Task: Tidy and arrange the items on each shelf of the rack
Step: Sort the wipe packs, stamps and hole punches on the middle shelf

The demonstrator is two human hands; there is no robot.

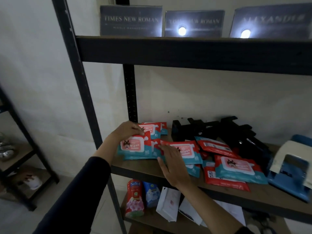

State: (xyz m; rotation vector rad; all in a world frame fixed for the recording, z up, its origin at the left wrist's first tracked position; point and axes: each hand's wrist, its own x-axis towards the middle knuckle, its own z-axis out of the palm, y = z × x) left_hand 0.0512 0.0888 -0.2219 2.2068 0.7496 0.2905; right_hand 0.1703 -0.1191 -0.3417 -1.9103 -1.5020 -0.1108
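Note:
Several red-and-teal wipes packs lie scattered on the middle wooden shelf [148,168] of the black rack. My left hand [126,130] grips the top edge of the front-left wipes pack [135,147], which leans tilted on a small stack at the shelf's left end. Flat on the neighbouring wipes pack [187,151] rests my right hand [172,164], fingers straight. More wipes packs [236,168] overlap one another to the right, some face down.
Black holders [219,130] stand at the back of the shelf. A blue-and-cream hole punch [292,169] sits at the right end. Dark framed signs [130,21] line the top shelf. A red SoSoft pouch [135,198] and papers [168,205] fill the shelf below.

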